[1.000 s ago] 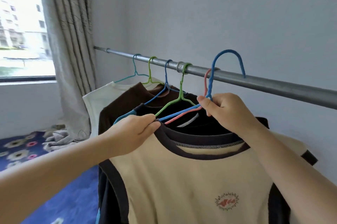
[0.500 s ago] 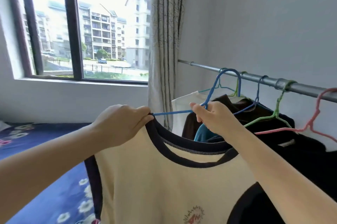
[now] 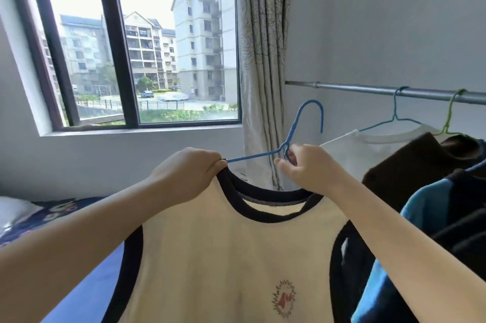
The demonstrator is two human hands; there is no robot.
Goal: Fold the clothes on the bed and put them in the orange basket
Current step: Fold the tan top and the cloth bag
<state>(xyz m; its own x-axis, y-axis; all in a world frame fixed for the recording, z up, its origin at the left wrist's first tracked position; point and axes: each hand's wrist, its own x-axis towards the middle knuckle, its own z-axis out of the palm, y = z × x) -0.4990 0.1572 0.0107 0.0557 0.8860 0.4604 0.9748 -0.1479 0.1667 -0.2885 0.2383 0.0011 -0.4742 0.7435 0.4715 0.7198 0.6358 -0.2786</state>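
- While the cream shirt hangs free of the rail, left hand pinches its collar.
- Right hand fingers curl round the blue hanger, likely to slide it out.

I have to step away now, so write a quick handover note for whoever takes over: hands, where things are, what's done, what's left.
Left hand: pinches the cream shirt at its dark collar, by the hanger arm.
Right hand: grips the blue hanger at its neck.
Shirt and hanger are off the rail, held up in front of the window; other clothes hang on the rail.
Bed lies lower left. Basket not in view.
Done: shirt taken off the rail.
Left: slip out the hanger, fold, put in the basket.
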